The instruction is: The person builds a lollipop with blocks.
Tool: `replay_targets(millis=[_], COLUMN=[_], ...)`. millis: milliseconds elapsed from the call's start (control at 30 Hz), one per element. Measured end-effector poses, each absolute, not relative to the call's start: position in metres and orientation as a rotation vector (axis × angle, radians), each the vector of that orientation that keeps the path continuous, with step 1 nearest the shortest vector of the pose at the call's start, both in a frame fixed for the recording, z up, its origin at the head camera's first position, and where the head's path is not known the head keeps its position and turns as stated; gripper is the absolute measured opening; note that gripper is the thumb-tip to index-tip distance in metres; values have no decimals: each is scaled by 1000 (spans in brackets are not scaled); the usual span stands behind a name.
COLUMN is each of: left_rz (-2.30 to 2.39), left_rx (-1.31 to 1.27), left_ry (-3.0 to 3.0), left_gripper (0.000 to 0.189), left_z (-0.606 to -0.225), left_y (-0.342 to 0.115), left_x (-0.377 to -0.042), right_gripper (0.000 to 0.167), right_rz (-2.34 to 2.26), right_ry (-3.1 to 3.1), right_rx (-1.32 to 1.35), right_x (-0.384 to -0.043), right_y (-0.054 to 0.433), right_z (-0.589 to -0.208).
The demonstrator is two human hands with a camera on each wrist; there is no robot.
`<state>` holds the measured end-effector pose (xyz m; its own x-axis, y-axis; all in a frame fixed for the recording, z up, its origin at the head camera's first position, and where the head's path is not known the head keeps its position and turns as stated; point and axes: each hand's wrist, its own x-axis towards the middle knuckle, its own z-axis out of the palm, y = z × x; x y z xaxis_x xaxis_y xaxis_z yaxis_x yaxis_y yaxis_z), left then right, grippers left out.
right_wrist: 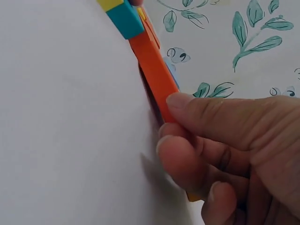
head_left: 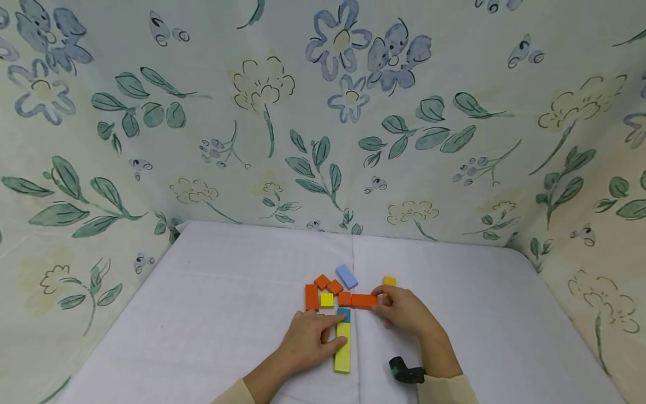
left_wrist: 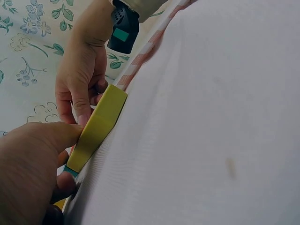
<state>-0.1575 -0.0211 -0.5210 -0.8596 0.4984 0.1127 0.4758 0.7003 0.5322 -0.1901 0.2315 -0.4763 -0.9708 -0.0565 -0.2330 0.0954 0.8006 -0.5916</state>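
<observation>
In the head view my right hand (head_left: 404,310) pinches the right end of a long orange block (head_left: 363,301) between thumb and fingers. That block's left end meets a small orange block (head_left: 345,298). My left hand (head_left: 312,340) lies over the left side of an upright column, its index fingertip on a teal block (head_left: 344,312) and its thumb on a long yellow block (head_left: 342,359). The right wrist view shows the right thumb on the orange block's (right_wrist: 154,75) end and the teal block (right_wrist: 125,19) beside it. The left thumb touches the yellow block (left_wrist: 101,124) in the left wrist view.
Around the row lie an upright orange block (head_left: 312,297), a bright yellow block (head_left: 327,301), two tilted orange blocks (head_left: 322,281) and a light blue block (head_left: 346,276). A yellow-orange block (head_left: 390,281) stands behind the right hand. White cloth (head_left: 202,314) covers the table; floral fabric (head_left: 323,112) hangs behind.
</observation>
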Motion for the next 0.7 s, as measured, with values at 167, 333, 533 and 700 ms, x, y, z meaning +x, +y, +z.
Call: replay_targets(millis=[167,333,533,700], left_rz=[875,856,828,812], left_rx=[806,831,828,817], left_ry=[2861,2888,2883,2877], left_gripper=[47,45,46,47], left_z=[-522,-522,-520,-520], left_y=[-21,-22,-22,-22], left_x=[-157,-156,-157,-157], right_gripper=[29,29,34,34], right_rz=[-896,-908,-928,-956], right_ry=[2740,2739,2738,2724], right_rx=[-2,-25,-60,-25], right_x=[-190,-188,-188,-189], right_y=[222,212,204,207], right_z=[-480,-481,-484,-487])
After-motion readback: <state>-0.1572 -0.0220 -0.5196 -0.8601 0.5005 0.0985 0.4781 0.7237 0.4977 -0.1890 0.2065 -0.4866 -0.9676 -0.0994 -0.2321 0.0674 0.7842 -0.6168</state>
